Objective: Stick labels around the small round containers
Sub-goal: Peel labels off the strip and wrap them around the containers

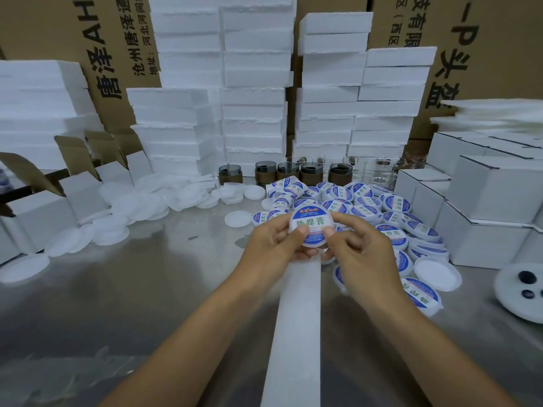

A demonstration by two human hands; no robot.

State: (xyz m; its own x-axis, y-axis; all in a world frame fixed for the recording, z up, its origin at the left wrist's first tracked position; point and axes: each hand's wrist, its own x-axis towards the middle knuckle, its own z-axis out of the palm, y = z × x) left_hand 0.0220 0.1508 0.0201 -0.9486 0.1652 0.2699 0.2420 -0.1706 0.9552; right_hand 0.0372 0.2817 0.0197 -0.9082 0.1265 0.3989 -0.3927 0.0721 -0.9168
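Evidently left hand [279, 245] and right hand [360, 249] together pinch 1 container [316, 244] just above the strip [296, 318], thumbs on its label [311, 222], likely pressing it smooth.

Glossy brushed-metal table [147, 289] (faintly reflective), matt white paper strip [296, 318], foam blocks [252, 83].

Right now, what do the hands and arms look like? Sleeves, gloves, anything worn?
The left hand and right hand are bare: no gloves, rings or watch in view. The left forearm and right forearm show no sleeve down to the frame edge. The thumbnails are short and unpainted.
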